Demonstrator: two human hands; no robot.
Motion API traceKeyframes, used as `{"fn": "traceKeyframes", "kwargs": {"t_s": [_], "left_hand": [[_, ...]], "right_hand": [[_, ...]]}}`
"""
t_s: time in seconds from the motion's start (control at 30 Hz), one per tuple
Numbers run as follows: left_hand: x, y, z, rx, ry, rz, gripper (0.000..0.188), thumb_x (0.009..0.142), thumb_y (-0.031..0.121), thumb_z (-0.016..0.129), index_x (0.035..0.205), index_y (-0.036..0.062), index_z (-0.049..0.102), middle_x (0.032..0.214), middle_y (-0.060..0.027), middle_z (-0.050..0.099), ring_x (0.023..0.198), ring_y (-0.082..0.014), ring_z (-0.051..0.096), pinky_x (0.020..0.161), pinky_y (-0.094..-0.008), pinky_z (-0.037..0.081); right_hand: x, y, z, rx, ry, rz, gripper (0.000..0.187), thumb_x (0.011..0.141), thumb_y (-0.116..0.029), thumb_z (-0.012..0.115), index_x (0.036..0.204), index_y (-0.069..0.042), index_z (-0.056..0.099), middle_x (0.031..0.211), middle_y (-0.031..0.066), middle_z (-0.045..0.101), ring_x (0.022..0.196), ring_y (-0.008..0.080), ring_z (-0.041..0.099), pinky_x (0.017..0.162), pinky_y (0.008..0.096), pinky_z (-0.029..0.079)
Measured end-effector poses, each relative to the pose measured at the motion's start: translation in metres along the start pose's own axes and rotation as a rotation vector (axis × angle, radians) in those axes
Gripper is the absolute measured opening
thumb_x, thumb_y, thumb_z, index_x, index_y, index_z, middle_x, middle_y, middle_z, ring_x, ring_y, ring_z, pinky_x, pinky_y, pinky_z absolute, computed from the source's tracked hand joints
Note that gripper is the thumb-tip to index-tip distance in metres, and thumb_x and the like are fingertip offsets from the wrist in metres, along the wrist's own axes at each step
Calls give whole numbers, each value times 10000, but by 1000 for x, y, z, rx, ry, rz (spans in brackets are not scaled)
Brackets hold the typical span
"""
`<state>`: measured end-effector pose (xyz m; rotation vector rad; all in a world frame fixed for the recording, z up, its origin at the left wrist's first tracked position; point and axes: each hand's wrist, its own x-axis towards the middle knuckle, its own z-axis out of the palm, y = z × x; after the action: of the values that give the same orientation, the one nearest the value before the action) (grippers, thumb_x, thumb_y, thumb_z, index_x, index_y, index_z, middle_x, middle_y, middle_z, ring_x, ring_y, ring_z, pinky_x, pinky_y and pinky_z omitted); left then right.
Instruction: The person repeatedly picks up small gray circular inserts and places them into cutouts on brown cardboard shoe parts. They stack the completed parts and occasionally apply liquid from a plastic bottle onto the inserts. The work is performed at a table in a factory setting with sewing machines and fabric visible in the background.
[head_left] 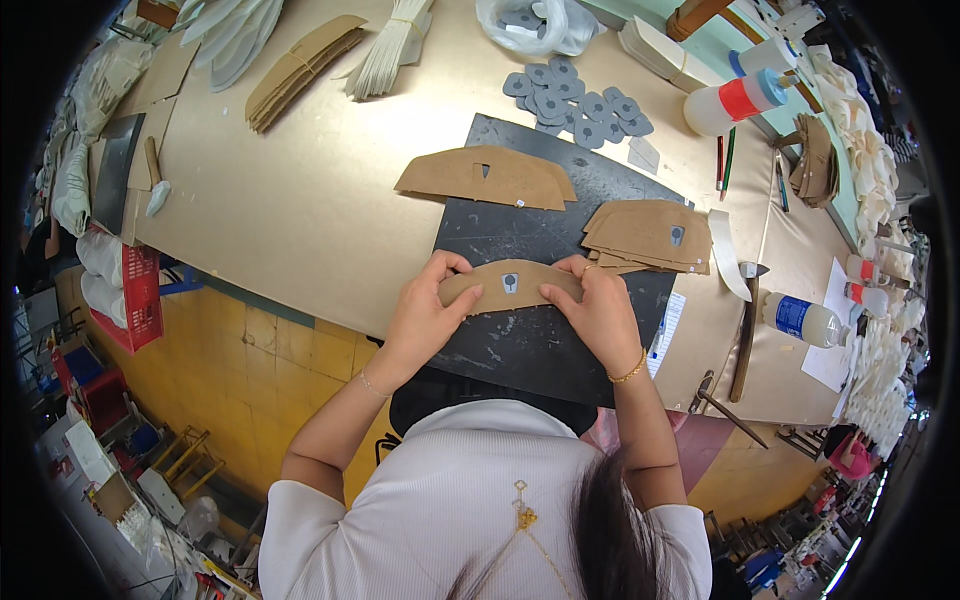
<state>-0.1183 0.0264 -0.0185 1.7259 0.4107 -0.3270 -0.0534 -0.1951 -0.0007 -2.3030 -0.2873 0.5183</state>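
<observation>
Between my two hands I hold a curved brown leather-like piece [527, 277] with a small grey patch in its middle. My left hand [432, 305] pinches its left end, thumb on top. The right end is gripped by my right hand [598, 308], thumb on the face and fingers behind. The piece is over a black board [470, 355]. Beyond it lies a pile of similar brown pieces [480, 175] with a cut-out window. To the right sits another stack of brown pieces [640, 237], its top one bearing a grey patch.
Loose grey patches [590, 115] lie beyond the board, near a plastic bag [540, 25]. At right are a red-banded bottle [725, 105], a blue-labelled bottle [800, 318], a hammer [746, 335] and a pointed tool [728, 412]. Bundled brown pieces [300, 70] rest at far left.
</observation>
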Motion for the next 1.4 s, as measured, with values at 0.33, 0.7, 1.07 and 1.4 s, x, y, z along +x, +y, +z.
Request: {"fn": "traceKeyframes", "kwargs": {"t_s": [0.33, 0.7, 1.07, 1.4], "left_hand": [[1, -2, 0, 2, 6, 15, 222, 910, 61, 706, 1063, 28, 548, 829, -28, 623, 678, -56, 565, 590, -218, 456], [-1, 2, 0, 15, 10, 16, 205, 920, 102, 681, 1050, 20, 547, 819, -82, 639, 640, -124, 619, 574, -279, 474], [0, -1, 0, 28, 8, 31, 207, 919, 95, 683, 1050, 18, 543, 832, -92, 643, 643, -129, 622, 581, -286, 481], [-5, 4, 5, 359, 56, 135, 157, 894, 93, 693, 1011, 31, 608, 918, -141, 622, 781, -289, 624, 697, -386, 508]], "right_hand": [[0, -7, -3, 0, -34, 43, 228, 852, -173, 749, 981, -2, 671, 872, 192, 697, 759, 345, 682, 716, 398, 527], [1, -1, -1, -4, 5, 15, 282, 838, -214, 769, 1009, -4, 691, 846, 190, 708, 687, 319, 672, 662, 366, 513], [2, -4, -2, -27, -17, 35, 265, 843, -200, 762, 1003, -1, 687, 871, 193, 710, 734, 334, 684, 696, 378, 523], [-7, -15, 8, -284, 66, 15, 319, 841, -169, 747, 1124, -72, 639, 1096, 136, 661, 915, 315, 657, 773, 406, 527]]}}
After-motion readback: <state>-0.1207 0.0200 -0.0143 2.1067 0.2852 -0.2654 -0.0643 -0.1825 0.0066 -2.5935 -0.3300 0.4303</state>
